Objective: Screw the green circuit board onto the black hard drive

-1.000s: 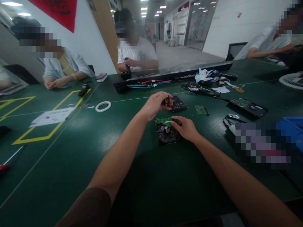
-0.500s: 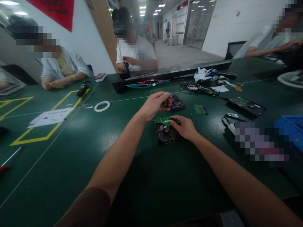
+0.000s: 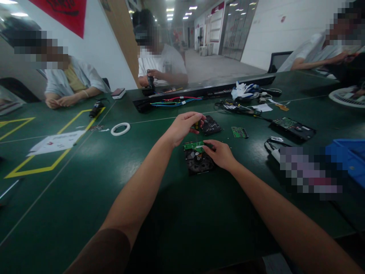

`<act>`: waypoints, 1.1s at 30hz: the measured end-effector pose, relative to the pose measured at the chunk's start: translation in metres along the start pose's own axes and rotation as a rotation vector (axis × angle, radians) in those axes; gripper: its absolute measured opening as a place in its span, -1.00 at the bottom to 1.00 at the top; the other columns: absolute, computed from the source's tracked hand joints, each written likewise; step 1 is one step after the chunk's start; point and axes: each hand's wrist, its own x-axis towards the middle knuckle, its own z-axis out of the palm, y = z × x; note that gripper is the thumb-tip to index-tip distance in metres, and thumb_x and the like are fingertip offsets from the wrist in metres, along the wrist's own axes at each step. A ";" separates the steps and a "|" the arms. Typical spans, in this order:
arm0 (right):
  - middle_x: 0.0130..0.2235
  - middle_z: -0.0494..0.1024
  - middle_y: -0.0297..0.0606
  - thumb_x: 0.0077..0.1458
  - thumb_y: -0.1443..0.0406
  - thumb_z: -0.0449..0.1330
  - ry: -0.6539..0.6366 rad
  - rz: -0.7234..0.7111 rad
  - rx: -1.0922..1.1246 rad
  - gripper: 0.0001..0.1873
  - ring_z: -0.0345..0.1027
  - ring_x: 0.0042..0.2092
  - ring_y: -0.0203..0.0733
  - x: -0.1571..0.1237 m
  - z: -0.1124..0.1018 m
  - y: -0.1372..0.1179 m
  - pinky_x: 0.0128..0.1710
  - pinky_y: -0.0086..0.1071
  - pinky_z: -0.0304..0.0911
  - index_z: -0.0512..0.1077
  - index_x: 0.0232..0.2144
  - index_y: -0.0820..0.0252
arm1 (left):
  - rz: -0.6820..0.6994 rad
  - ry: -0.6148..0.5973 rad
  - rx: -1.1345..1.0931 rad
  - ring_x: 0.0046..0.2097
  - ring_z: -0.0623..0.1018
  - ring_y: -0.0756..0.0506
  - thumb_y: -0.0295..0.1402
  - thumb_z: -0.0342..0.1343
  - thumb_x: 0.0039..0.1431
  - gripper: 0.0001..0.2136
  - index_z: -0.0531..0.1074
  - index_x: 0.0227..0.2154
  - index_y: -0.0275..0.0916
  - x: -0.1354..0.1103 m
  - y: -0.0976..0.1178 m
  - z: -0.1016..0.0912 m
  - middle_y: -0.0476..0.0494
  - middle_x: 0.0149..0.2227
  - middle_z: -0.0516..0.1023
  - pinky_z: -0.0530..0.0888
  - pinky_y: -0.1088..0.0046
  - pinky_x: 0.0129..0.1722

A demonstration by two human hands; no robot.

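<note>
A dark hard drive (image 3: 200,165) lies on the table in front of me. Across its far end is a green circuit board (image 3: 193,146). Above the board, my left hand (image 3: 184,128) is closed around the yellow-and-black handle of a small screwdriver (image 3: 196,125). Its thin shaft points down, but whether the tip touches the board is too fine to see. My right hand (image 3: 219,153) has thumb and fingers closed at the board's right edge. Just beyond lies a second dark drive (image 3: 211,125), with a loose green circuit board (image 3: 239,132) to its right.
Another drive (image 3: 293,128) with a cable lies farther right, near a blue bin (image 3: 348,156). A white ring (image 3: 120,129) and printed papers (image 3: 55,142) are on the left. A long black bar (image 3: 211,91) spans the far side. Several people sit around the table.
The whole view has shifted slightly. My left hand's fingers have moved a little on the screwdriver, and less of its handle shows. My right hand stays at the board.
</note>
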 end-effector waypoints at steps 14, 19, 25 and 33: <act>-0.02 0.67 -0.21 0.26 0.08 0.22 -0.003 0.011 0.005 -0.60 0.52 -0.25 -0.15 0.002 0.004 0.007 -0.22 -0.27 0.41 0.56 0.07 0.08 | -0.007 0.038 0.010 -0.23 0.53 -0.04 -0.19 0.17 0.27 -0.77 0.55 -0.12 -0.19 0.000 -0.001 -0.001 -0.13 -0.23 0.55 0.46 0.55 -0.42; -0.01 0.67 -0.20 0.27 0.07 0.22 0.004 -0.004 0.005 -0.61 0.53 -0.23 -0.14 0.001 0.003 0.007 -0.18 -0.26 0.41 0.57 0.05 0.06 | -0.016 0.053 -0.038 -0.23 0.55 -0.04 -0.24 0.16 0.29 -0.82 0.51 -0.16 -0.21 0.001 -0.002 0.000 -0.13 -0.26 0.56 0.49 0.53 -0.42; -0.08 0.68 -0.18 0.27 0.08 0.23 0.013 0.012 0.023 -0.61 0.52 -0.23 -0.14 0.000 0.002 0.004 -0.16 -0.25 0.41 0.58 0.05 0.09 | -0.015 0.054 -0.069 -0.20 0.58 -0.06 -0.26 0.15 0.28 -0.84 0.50 -0.23 -0.23 0.002 -0.002 0.000 -0.16 -0.24 0.59 0.49 0.52 -0.42; -0.09 0.68 -0.19 0.26 0.09 0.23 0.021 0.013 0.003 -0.63 0.52 -0.23 -0.13 -0.001 0.001 0.002 -0.17 -0.25 0.41 0.59 0.03 0.07 | -0.017 -0.008 -0.074 -0.14 0.61 -0.11 -0.27 0.11 0.26 -0.82 0.54 -0.24 -0.27 0.000 0.001 0.000 -0.23 -0.20 0.62 0.52 0.48 -0.36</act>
